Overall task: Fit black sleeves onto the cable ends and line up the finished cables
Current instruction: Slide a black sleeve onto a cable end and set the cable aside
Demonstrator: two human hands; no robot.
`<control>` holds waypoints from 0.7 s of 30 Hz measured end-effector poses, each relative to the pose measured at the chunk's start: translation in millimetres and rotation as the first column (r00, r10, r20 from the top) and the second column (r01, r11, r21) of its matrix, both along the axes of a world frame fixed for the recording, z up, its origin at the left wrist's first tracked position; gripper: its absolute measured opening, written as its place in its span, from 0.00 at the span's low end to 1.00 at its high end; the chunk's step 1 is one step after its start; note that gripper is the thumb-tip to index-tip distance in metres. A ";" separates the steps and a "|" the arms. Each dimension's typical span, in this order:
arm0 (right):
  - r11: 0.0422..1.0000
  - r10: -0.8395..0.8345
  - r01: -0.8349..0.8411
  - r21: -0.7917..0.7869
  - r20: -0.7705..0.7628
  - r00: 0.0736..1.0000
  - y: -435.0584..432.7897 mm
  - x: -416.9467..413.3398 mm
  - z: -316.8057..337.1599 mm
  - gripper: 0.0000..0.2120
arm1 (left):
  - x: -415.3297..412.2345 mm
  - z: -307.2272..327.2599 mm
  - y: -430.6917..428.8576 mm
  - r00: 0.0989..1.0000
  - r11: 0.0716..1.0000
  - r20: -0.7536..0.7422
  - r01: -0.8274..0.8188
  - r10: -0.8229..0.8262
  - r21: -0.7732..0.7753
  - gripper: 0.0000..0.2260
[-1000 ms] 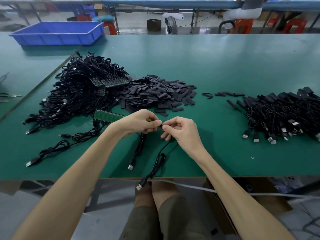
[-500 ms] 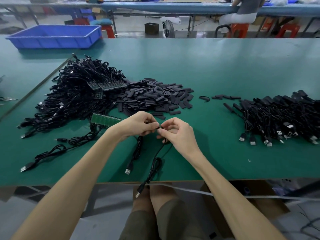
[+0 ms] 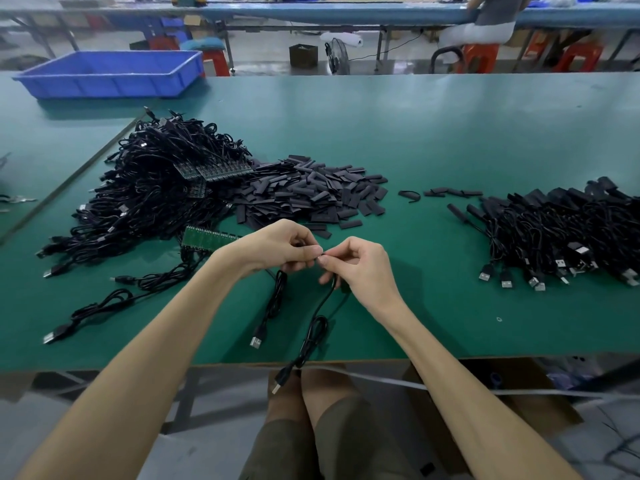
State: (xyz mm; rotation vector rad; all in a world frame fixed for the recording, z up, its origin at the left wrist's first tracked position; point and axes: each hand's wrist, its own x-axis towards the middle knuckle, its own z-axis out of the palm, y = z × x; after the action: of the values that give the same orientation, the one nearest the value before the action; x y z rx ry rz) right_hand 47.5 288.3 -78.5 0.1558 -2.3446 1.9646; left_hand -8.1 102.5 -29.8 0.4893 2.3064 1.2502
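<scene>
Left hand (image 3: 277, 247) + right hand (image 3: 360, 268) pinch cable (image 3: 313, 334) end | fingertips touching | pose unchanged

Two hands (image 3: 280, 249) (image 3: 363, 271), one blue bin (image 3: 110, 83)

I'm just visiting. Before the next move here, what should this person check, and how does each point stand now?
1. Grip: left hand and right hand both pinch the cable tip: ok.
2. Sleeve seated on that tip: cannot tell, fingers hide it.
3. Cable clear of the heap: ok.
4. Plug on the table: not ok, it hangs over the edge.
5. Sleeve pile close by: ok.
6. Finished cables side by side: ok.
</scene>
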 end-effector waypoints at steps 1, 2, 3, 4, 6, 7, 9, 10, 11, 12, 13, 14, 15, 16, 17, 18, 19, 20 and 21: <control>1.000 -0.001 0.002 -0.015 0.003 1.000 0.2 -0.4 0.1 0.05 | 0.5 -0.9 -0.2 1.000 1.000 0.015 -0.007 0.007 0.017 0.08; 1.000 0.000 0.000 -0.029 0.006 1.000 0.2 -0.7 0.1 0.05 | 1.0 -1.8 -0.7 0.999 0.999 0.028 -0.017 0.016 0.031 0.08; 0.999 0.005 -0.004 -0.041 0.008 1.000 0.0 -0.7 0.2 0.06 | 1.3 -2.5 -1.6 0.999 0.999 0.035 -0.028 0.027 0.042 0.08; 0.999 0.012 -0.011 -0.052 0.009 1.000 -0.4 -0.8 0.3 0.06 | 1.4 -3.2 -2.6 0.998 0.998 0.037 -0.042 0.040 0.052 0.07; 0.996 0.033 -0.032 -0.086 0.008 0.999 -0.4 -0.8 0.3 0.05 | 1.5 -4.1 -5.3 0.997 0.994 0.045 -0.072 0.069 0.084 0.07; 0.993 0.043 -0.042 -0.114 0.009 0.999 0.0 -1.0 0.3 0.04 | 1.5 -4.5 -6.9 0.995 0.991 0.054 -0.085 0.079 0.107 0.08; 0.986 0.056 -0.053 -0.158 0.018 0.998 1.1 -1.5 0.1 0.03 | 1.8 -4.5 -9.2 0.995 0.986 0.061 -0.091 0.083 0.142 0.08; 0.985 0.060 -0.055 -0.165 0.024 0.998 1.6 -1.8 -0.2 0.02 | 1.9 -4.5 -9.4 0.995 0.985 0.059 -0.090 0.082 0.151 0.08; 0.984 0.064 -0.058 -0.166 0.029 0.998 2.2 -1.7 -0.4 0.02 | 2.2 -4.7 -9.5 0.995 0.984 0.057 -0.089 0.081 0.154 0.08; 0.984 0.069 -0.063 -0.168 0.033 0.997 2.4 -1.7 -0.7 0.02 | 2.3 -5.1 -9.4 0.995 0.984 0.055 -0.088 0.080 0.156 0.08; 0.983 0.075 -0.068 -0.171 0.036 0.997 2.9 -1.8 -0.9 0.02 | 2.4 -5.5 -9.2 0.996 0.984 0.049 -0.085 0.078 0.159 0.07; 0.982 0.079 -0.071 -0.175 0.039 0.996 3.1 -1.7 -1.2 0.02 | 2.3 -6.1 -8.9 0.996 0.984 0.043 -0.082 0.076 0.160 0.07; 0.982 0.080 -0.071 -0.177 0.041 0.996 3.4 -1.8 -1.4 0.03 | 2.4 -6.7 -8.9 0.997 0.985 0.036 -0.078 0.074 0.157 0.07; 0.981 0.079 -0.071 -0.179 0.042 0.996 3.6 -1.9 -1.5 0.03 | 2.1 -7.2 -8.7 0.997 0.986 0.029 -0.073 0.069 0.153 0.06; 0.981 0.079 -0.070 -0.181 0.043 0.996 3.8 -2.2 -1.6 0.03 | 1.8 -7.6 -8.7 0.998 0.987 0.022 -0.065 0.062 0.149 0.06; 0.981 0.081 -0.072 -0.181 0.043 0.996 3.7 -2.4 -1.8 0.04 | 1.8 -7.6 -8.7 0.999 0.988 0.013 -0.053 0.051 0.143 0.06; 0.981 0.083 -0.075 -0.177 0.040 0.996 3.4 -2.6 -1.8 0.04 | 1.6 -7.2 -8.6 0.999 0.991 0.003 -0.039 0.039 0.132 0.06; 0.982 0.085 -0.078 -0.171 0.037 0.996 3.2 -2.7 -1.8 0.04 | 1.2 -6.8 -8.2 1.000 0.993 -0.008 -0.023 0.024 0.117 0.06; 0.983 0.085 -0.079 -0.164 0.034 0.996 3.1 -2.6 -1.9 0.05 | 0.9 -6.2 -7.7 1.000 0.995 -0.019 -0.009 0.011 0.102 0.05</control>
State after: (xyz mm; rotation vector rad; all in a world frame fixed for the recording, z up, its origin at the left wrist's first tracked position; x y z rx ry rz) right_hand 45.0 291.4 -80.3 0.2061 -2.2230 2.2072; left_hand -7.2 94.7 -36.0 0.5275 2.2719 1.3797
